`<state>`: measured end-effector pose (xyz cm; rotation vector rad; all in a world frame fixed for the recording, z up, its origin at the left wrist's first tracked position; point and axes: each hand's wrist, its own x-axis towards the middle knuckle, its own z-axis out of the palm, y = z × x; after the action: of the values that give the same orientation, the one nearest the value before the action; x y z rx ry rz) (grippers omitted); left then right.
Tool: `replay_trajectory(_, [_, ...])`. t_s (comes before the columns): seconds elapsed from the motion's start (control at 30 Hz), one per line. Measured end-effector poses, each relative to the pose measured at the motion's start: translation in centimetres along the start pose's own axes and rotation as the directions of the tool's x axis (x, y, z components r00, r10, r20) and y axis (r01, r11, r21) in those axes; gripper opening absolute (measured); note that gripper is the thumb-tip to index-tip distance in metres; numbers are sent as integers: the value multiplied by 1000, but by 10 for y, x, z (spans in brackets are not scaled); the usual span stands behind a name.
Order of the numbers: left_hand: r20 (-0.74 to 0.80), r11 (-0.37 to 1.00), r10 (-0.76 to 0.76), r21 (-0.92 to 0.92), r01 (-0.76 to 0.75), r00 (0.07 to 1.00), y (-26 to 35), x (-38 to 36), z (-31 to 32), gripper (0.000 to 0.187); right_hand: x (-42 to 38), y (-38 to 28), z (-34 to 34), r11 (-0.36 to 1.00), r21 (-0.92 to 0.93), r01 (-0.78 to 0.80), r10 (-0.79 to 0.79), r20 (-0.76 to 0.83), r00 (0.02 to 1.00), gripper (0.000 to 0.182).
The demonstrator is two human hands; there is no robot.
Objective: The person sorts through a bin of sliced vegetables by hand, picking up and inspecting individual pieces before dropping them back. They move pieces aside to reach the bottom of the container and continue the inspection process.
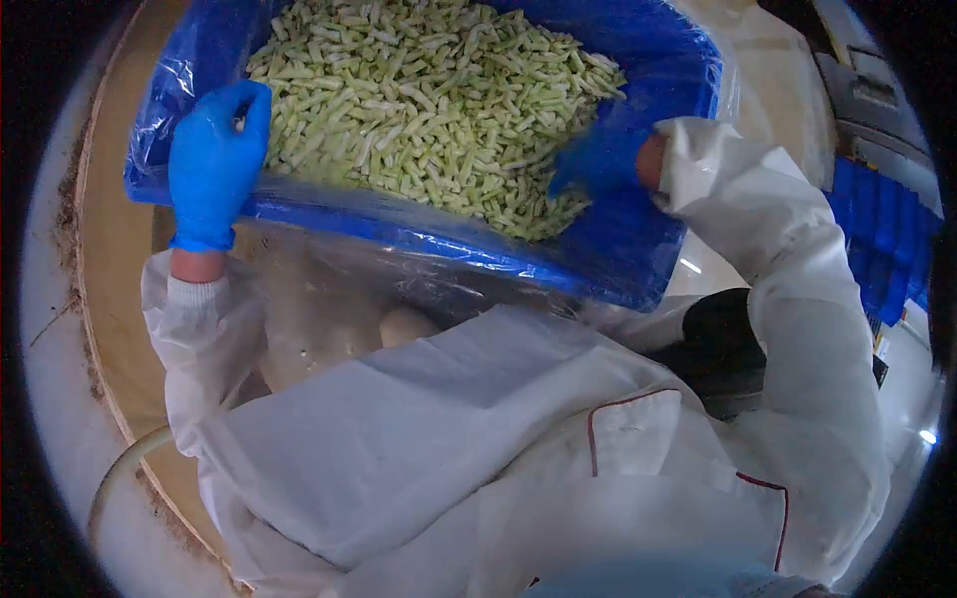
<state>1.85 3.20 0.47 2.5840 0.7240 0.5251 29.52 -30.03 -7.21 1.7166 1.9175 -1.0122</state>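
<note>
A blue tub [653, 244] lined with clear plastic film [439, 249] holds a heap of pale green cut vegetable pieces [419, 100], short and stick-shaped. My left hand [214, 164], in a blue glove, is at the tub's left side, over the near rim. Its fingers curl in against the thumb; whatever lies between them is hidden. My right hand [603, 164], also blue-gloved, is inside the tub at the right edge of the heap. Motion smears it and its blue blends with the tub, so its fingers cannot be made out.
Blue stacked crates [877, 229] stand at the far right. A tan board-like surface [120, 299] with a pale edge runs along the left, where a hose [115, 478] curves. My white coat [449, 429] fills the lower view.
</note>
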Motion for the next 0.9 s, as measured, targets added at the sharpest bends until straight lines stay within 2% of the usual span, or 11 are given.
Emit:
replay_trajectory(0.07, [0,999,21,-32,-21,1000,-7,1,3,22,-6,11,-35,901,-363,-238,303,133,944,28])
replay_trajectory(0.13, [3,998,28,-55,-28,1000,-10,1,5,22,-4,40,-47,858,-469,-208,175,-114,978,30])
replay_trajectory(0.23, [1,997,26,-68,-26,1000,-7,2,6,22,30,40,-51,984,-30,-176,150,-398,905,28])
replay_trajectory(0.37, [33,999,36,-10,-36,999,-4,3,3,22,88,-19,-81,971,67,-229,237,-358,903,28])
replay_trajectory(0.43, [72,1000,2,19,-3,997,-4,2,1,25,126,-27,-75,971,232,-56,195,-636,747,31])
replay_trajectory(0.53, [118,998,-48,35,45,992,-4,3,2,30,177,-27,-58,982,179,58,106,-783,613,33])
replay_trajectory(0.63, [107,999,-33,26,31,994,-8,1,2,31,173,-3,-80,744,659,111,273,-451,850,28])
replay_trajectory(0.7, [104,999,-49,-9,50,993,-5,0,1,32,131,7,-113,804,592,50,364,-557,746,33])
replay_trajectory(0.77, [109,998,-58,-6,59,992,-7,1,2,32,107,44,-102,988,139,69,83,-851,518,36])
replay_trajectory(0.83, [117,998,-56,2,56,992,-8,4,4,32,79,54,-91,975,123,-184,219,-428,877,25])
replay_trajectory(0.9, [127,999,-51,22,49,991,-9,5,4,33,54,23,-60,985,125,-116,148,-289,946,24])
